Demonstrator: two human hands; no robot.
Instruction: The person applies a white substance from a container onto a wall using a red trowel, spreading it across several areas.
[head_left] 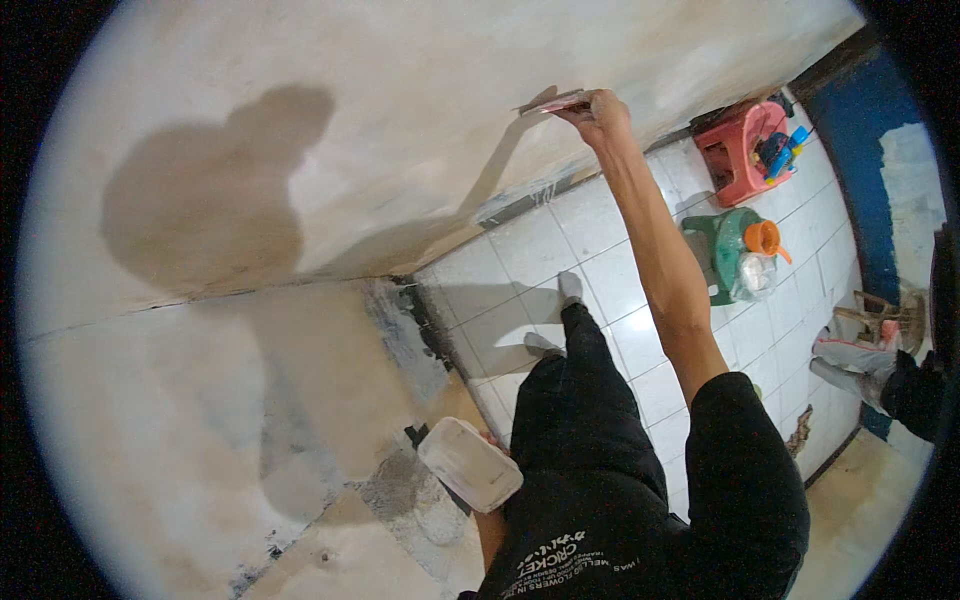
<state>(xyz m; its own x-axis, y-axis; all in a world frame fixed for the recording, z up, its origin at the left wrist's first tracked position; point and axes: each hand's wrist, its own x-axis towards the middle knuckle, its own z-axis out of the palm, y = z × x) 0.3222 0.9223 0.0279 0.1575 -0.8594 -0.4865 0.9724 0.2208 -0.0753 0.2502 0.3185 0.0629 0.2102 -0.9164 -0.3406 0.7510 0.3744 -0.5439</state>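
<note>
My right hand (pixel 604 114) is stretched out to the stained, pale wall (pixel 430 110). It is closed round a thin flat scraper (pixel 556 102), seen nearly edge-on with its blade at or very near the wall. Low in front of my body, my left hand (pixel 491 438) holds a white rectangular plastic tub (pixel 468 464) from beneath. Most of that hand is hidden by the tub. Whitish matter coats the tub's inside; how full it is I cannot tell.
On the white tiled floor (pixel 590 222) stand a red plastic stool (pixel 740 150) with blue and yellow things on it, and a green stool (pixel 722 250) bearing an orange cup (pixel 762 238) and a plastic bag (pixel 755 275). Another person's legs (pixel 860 368) show at the right. A second wall (pixel 200 400) meets the first.
</note>
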